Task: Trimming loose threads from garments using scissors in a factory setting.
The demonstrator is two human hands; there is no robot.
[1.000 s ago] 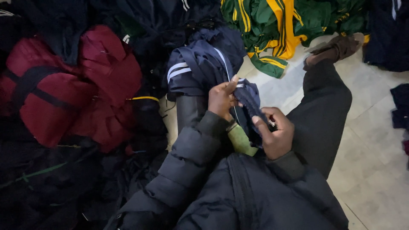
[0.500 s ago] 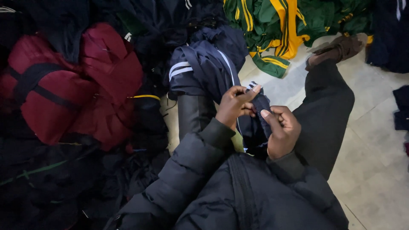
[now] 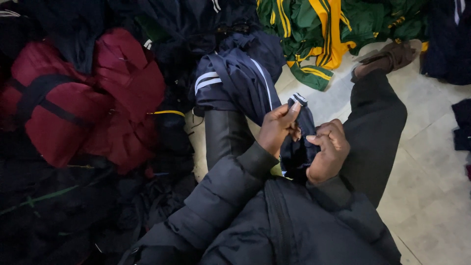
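At frame centre, the navy garment stands lengthwise between both hands, left hand pinching its striped top edge, right hand apparently fisted around its middle.

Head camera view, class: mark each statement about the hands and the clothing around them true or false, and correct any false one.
1. Both hands grip a small dark navy cloth piece with a white-striped edge. True.
2. The left hand rests flat on the tiled floor. False: it pinches the cloth near its upper striped edge.
3. A dark red padded garment lies at the left. True.
4. The green and yellow striped garments lie across the person's lap. False: they lie on the floor at the top.
5. The right hand is closed on the cloth. True.
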